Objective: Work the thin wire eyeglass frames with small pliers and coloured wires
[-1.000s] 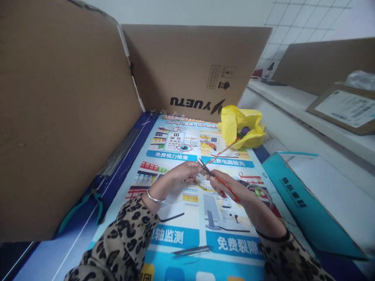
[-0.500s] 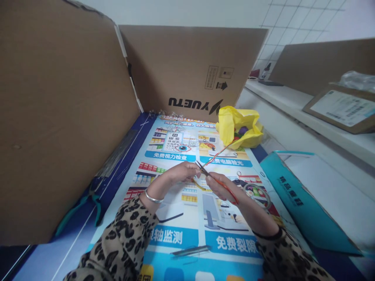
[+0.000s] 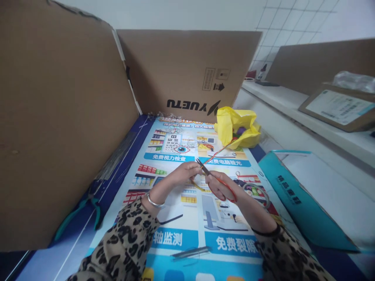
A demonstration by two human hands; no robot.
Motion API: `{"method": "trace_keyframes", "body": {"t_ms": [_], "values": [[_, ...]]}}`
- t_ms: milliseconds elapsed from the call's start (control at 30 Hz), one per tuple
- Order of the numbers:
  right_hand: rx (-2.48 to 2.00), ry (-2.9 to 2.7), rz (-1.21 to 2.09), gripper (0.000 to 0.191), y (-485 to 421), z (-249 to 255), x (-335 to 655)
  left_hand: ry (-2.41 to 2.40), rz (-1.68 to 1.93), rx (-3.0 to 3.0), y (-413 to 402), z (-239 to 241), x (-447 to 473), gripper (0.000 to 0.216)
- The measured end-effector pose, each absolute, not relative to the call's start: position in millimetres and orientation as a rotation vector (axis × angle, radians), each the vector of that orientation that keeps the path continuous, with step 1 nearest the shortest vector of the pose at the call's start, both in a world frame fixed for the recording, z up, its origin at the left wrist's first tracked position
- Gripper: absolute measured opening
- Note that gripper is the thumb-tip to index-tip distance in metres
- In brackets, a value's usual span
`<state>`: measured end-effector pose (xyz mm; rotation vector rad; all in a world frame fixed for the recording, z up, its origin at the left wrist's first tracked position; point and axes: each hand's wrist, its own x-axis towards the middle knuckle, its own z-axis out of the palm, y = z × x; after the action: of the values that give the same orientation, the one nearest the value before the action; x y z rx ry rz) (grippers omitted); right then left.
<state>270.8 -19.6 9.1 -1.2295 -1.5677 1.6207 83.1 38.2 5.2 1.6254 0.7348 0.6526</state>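
Observation:
My left hand [image 3: 185, 172] pinches multicoloured yarn [image 3: 219, 152] between thumb and fingers. The strand slants up to the right into a yellow bag [image 3: 225, 127], where colourful yarn shows in the opening. In my right hand [image 3: 217, 185] is a pair of scissors [image 3: 205, 167] with orange-red handles. Its dark blades point up and left, at the yarn beside my left fingertips; whether they touch it I cannot tell. A yellow piece [image 3: 199, 186] curves down below my left fingers, its upper part hidden by the hand.
Teal-handled pliers [image 3: 97, 212] and thin wires [image 3: 115, 160] lie at left beside tall cardboard [image 3: 70, 128]. Short wires [image 3: 191, 252] rest near me. A wire coil [image 3: 265, 197] and a teal box [image 3: 288, 195] are at right. Tangled wire pieces [image 3: 172, 127] lie at the back.
The view has shifted slightly. The scissors have turned a little in my right hand, and more of their handle loops shows. My left hand still pinches the yarn.

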Motion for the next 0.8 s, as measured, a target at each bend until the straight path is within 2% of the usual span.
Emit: {"method": "trace_keyframes", "body": {"t_ms": [200,367,567,667,800], "values": [[-1.079,-1.549,1.632,0.042,-22.9,7.8,277.1,0.596,0.940,1.650,26.2,10.4,94.9,0.040],[-1.011,-1.541,1.661,0.044,-21.6,1.9,283.4,0.569,0.860,1.725,22.9,8.0,98.5,0.044],[-0.992,-1.537,1.660,0.045,-24.5,7.1,281.3,0.623,0.867,1.945,29.9,7.6,96.6,0.039],[-0.997,-1.392,1.771,0.052,-25.0,10.7,274.4,0.654,0.864,2.026,31.3,5.9,95.9,0.038],[-1.078,-1.099,1.987,0.050,-21.9,10.1,271.0,0.686,0.875,2.074,31.7,3.1,95.5,0.036]]}}
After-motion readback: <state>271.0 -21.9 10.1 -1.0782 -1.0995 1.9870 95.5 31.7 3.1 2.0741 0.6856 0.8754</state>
